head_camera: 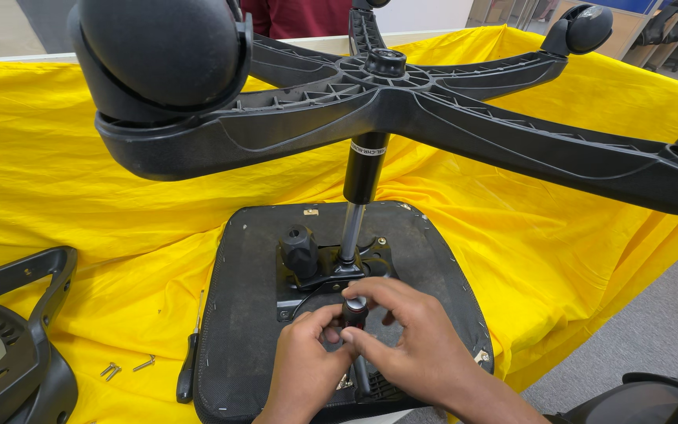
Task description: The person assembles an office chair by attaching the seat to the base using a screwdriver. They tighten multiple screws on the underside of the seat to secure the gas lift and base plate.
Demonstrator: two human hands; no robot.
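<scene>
Yellow cloth (80, 180) (rumpled), grey floor (653, 330), table

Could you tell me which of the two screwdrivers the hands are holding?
The one with the black and red handle, gripped upright over the seat underside. The other, all-black screwdriver, lies untouched on the yellow cloth.

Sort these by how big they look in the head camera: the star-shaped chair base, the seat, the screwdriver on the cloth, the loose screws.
1. Chair base, though nearness inflates it
2. Seat
3. Screwdriver
4. Screws
</scene>
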